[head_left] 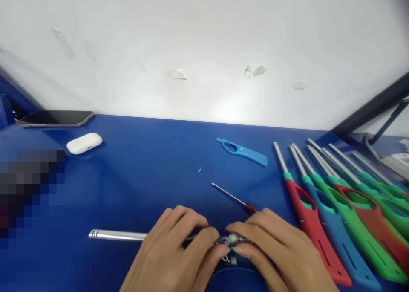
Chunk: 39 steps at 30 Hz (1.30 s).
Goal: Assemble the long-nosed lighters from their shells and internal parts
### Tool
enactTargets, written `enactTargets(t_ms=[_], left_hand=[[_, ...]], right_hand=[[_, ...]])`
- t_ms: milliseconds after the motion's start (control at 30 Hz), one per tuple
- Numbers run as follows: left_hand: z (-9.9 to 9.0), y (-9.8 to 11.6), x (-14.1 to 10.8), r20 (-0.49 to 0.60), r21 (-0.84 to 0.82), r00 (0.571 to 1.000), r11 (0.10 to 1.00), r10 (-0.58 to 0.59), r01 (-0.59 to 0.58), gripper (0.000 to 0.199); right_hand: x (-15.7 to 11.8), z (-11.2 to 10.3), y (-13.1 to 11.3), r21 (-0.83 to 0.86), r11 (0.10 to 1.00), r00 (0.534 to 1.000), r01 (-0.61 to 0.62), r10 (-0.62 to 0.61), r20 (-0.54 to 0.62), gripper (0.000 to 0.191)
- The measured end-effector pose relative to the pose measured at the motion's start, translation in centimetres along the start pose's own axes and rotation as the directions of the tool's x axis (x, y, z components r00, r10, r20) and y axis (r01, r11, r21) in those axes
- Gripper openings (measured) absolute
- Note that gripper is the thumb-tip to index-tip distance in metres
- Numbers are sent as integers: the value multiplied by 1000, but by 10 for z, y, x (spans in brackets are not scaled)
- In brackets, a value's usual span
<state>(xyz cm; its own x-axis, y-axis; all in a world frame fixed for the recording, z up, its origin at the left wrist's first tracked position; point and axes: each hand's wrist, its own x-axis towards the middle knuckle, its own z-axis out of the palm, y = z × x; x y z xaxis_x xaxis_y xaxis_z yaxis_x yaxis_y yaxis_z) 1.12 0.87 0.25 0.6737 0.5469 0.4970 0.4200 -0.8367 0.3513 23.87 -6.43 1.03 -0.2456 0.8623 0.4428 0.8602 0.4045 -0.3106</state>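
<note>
My left hand (177, 251) is closed around the middle of an opened gas lighter, whose silver tube (118, 235) points left. My right hand (283, 247) pinches a small clear-and-metal inner part (234, 239) of that lighter between thumb and fingers. Both thumbs nearly meet there, above the lighter's blue body, which the hands mostly hide. Just beyond the right hand lies a thin screwdriver (230, 195), its red handle partly covered by the fingers. A tiny screw (199, 171) rests farther back. Behind it is a loose blue handle half (244, 152).
Several assembled lighters in red, blue and green (335, 215) lie side by side on the right. A white earphone case (84, 143) and a phone (56, 118) sit at the back left. A white wall (204, 40) closes off the blue table (143, 168) behind.
</note>
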Motion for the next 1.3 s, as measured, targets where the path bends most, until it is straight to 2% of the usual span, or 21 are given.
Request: enactTargets(t_ms=[133,333,633,733,1067,1233,1300], left_hand=[[0,-3,2,12,4,1000,1000,7,-7,39],[3,-3,0,14,1,1000,1000,15,-15,36],[3,-4,-10,104,0,995,1000,1,-1,29],[3,-4,-9,105,0,994,1000,3,-3,26],[3,-1,-6,62,0,998,1000,10,-10,32],[5,-2,-9,121,-29,993,1000,2,1,34],[5,-3,-9,113,-31,994,999,15,-11,34]], right_hand=[[3,-1,-4,-8,1000,1000,4,-4,-9,33],[8,-4,-9,-67,998,994,11,-18,-107,45],[2,-9,-5,-65,998,999,0,-3,-40,40],[3,-9,-5,-62,998,999,8,-10,-36,42],[13,-8,-10,-117,992,995,42,-52,-85,55],[17,-12,-10,-105,993,994,49,-59,-91,58],[16,-12,-9,-113,993,992,42,-55,-113,57]])
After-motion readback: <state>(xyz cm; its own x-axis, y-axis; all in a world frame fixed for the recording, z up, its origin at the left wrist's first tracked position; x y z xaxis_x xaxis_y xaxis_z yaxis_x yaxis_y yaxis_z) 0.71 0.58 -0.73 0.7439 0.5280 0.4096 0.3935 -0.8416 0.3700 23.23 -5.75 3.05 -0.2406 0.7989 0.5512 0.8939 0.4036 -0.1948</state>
